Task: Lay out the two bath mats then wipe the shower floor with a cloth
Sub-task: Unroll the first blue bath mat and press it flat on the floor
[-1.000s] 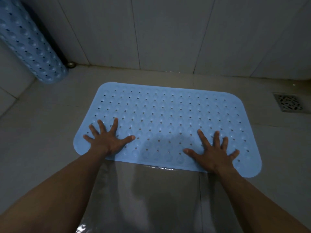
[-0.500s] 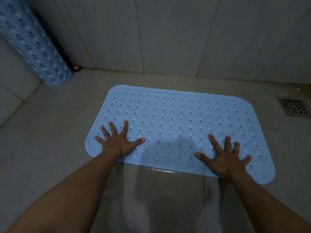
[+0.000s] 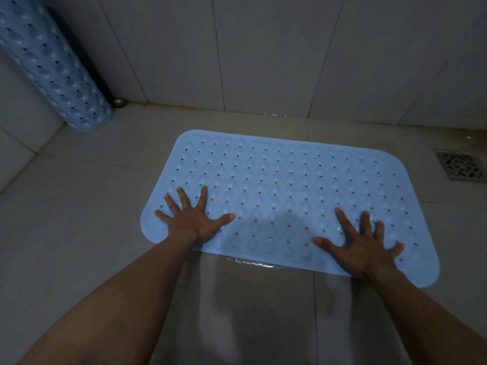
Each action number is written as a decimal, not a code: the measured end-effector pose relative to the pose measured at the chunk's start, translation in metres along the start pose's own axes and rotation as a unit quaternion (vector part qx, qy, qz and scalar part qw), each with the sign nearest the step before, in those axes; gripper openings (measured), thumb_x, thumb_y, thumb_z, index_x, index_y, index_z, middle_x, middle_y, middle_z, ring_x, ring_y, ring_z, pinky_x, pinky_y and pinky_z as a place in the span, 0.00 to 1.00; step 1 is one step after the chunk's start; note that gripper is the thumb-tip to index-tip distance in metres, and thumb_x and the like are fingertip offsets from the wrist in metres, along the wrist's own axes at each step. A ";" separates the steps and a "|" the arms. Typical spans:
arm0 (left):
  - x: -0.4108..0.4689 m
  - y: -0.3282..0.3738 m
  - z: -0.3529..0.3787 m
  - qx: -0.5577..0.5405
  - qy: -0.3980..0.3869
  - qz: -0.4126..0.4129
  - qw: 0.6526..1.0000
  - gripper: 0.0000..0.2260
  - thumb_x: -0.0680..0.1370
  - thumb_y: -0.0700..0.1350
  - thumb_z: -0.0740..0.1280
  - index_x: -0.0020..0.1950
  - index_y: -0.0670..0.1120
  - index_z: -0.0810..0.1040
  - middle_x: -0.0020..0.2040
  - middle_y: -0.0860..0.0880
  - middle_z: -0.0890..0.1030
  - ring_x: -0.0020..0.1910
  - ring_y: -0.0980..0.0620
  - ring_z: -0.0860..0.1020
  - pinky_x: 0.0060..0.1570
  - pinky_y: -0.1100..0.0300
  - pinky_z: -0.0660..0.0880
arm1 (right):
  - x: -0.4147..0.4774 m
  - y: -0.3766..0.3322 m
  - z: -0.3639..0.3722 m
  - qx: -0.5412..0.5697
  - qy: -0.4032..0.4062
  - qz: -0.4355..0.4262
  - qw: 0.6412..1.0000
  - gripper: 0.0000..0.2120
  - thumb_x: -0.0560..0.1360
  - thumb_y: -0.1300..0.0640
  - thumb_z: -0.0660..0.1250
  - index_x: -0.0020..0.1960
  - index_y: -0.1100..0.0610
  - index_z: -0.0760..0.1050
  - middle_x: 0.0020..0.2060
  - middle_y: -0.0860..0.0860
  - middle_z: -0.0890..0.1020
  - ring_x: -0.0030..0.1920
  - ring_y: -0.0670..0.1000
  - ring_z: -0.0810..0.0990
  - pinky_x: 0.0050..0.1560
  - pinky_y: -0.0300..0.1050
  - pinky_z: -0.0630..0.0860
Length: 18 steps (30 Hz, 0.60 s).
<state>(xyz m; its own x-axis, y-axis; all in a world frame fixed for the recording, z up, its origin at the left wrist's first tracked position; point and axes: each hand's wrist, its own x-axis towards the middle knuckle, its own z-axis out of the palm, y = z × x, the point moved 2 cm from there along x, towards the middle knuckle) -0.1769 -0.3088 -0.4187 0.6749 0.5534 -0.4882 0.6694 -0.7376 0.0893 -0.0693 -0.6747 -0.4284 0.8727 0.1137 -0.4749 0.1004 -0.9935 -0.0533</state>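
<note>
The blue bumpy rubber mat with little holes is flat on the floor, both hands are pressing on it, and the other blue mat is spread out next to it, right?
Not quite. The head view shows the other blue mat rolled up, standing in the corner. The flat blue rubber mat does have the left hand and right hand pressing on it.

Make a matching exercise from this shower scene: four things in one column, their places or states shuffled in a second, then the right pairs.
Things:
1. Flat blue bath mat
2. Rolled blue bath mat
3. Floor drain
4. Left hand

Places or states:
A. Leaning in the far left corner
B. Set in the floor at the right edge
C. Fingers spread, near the mat's left end
D. Spread out on the tiles

Pairs: 1-D, 2-A, 3-B, 4-C
</note>
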 end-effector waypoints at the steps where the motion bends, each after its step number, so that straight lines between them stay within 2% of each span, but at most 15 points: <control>1: 0.001 -0.001 0.000 -0.001 0.000 -0.002 1.000 0.54 0.59 0.86 0.45 0.77 0.64 0.31 0.79 0.43 0.29 0.76 0.33 0.30 0.70 0.26 0.35 | 0.000 -0.001 0.000 0.005 -0.001 0.001 1.000 0.50 0.58 0.13 0.41 0.73 0.29 0.27 0.79 0.50 0.32 0.79 0.62 0.35 0.71 0.77 0.39; 11: 0.002 -0.002 0.005 0.011 0.012 -0.009 1.000 0.54 0.58 0.86 0.45 0.77 0.65 0.31 0.80 0.43 0.32 0.78 0.33 0.34 0.71 0.27 0.39 | -0.006 -0.001 -0.007 0.054 -0.015 -0.004 0.998 0.50 0.58 0.13 0.47 0.73 0.27 0.32 0.78 0.48 0.31 0.78 0.59 0.31 0.70 0.76 0.33; 18: 0.000 -0.002 0.006 0.005 0.015 -0.015 1.000 0.55 0.57 0.87 0.45 0.77 0.65 0.31 0.80 0.44 0.31 0.78 0.33 0.34 0.70 0.27 0.38 | -0.006 0.001 -0.008 0.041 -0.019 -0.013 0.999 0.49 0.60 0.14 0.47 0.74 0.28 0.31 0.78 0.48 0.31 0.78 0.59 0.31 0.70 0.76 0.34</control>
<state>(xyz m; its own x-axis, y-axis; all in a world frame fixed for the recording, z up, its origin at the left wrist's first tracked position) -0.1801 -0.3096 -0.4241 0.6637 0.5862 -0.4645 0.6863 -0.7243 0.0666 -0.0700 -0.6762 -0.4184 0.8518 0.1417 -0.5044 0.0824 -0.9870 -0.1383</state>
